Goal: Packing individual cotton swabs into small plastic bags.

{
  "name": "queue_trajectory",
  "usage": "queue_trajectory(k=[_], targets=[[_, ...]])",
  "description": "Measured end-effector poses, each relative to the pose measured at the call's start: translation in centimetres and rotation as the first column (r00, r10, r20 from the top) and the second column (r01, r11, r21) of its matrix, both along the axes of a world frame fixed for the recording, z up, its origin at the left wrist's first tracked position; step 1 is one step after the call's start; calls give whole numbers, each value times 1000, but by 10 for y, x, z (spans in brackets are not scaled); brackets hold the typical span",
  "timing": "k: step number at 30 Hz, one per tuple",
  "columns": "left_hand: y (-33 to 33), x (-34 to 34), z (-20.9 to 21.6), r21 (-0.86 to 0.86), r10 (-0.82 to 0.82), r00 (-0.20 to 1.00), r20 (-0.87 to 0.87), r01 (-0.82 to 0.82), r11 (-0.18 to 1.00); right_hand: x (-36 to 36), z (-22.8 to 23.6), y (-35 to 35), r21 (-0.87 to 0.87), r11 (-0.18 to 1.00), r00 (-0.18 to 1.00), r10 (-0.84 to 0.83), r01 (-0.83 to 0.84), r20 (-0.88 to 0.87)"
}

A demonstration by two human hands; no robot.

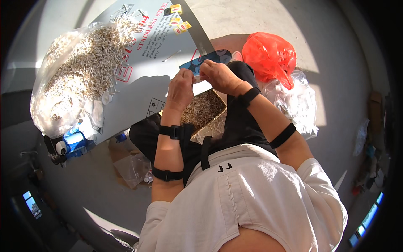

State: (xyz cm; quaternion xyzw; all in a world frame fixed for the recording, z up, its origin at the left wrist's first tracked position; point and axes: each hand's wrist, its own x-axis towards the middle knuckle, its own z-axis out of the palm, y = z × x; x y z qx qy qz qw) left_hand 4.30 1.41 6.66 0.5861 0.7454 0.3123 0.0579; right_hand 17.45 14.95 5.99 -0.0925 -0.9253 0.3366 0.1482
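Observation:
My left hand [180, 90] and my right hand [222, 77] are raised close together over my lap, fingertips nearly meeting. Both have their fingers pinched; whatever lies between them is too small or hidden to make out. Just under the fingers shows a bright white strip [202, 88], and I cannot tell whether either hand touches it. Below the hands, an open box [219, 119] rests between my legs, filled with short thin sticks [201, 110]. To the left, a big heap of similar pale sticks [105, 54] spills from a clear plastic bag [37, 94] on the table.
The grey printed tabletop [138, 90] stands at my left front, with small yellow packets [181, 27] at its far edge. A blue patterned sheet [197, 65] lies beyond my hands. A red plastic bag [268, 56] and clear bags [294, 103] sit right. A blue container [74, 140] is at left.

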Motion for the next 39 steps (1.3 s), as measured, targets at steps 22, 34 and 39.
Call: queue_trajectory(k=[22, 34, 39], targets=[[9, 2, -4, -44, -25, 1000, 10, 25, 999, -4, -6, 7, 105, 993, 999, 48, -49, 10], [5, -8, 0, -83, -127, 983, -134, 117, 990, -6, -5, 0, 126, 992, 999, 16, -12, -28], [4, -4, -6, -52, -73, 993, -87, 69, 996, -11, -4, 0, 271, 962, 997, 50, -33, -56]])
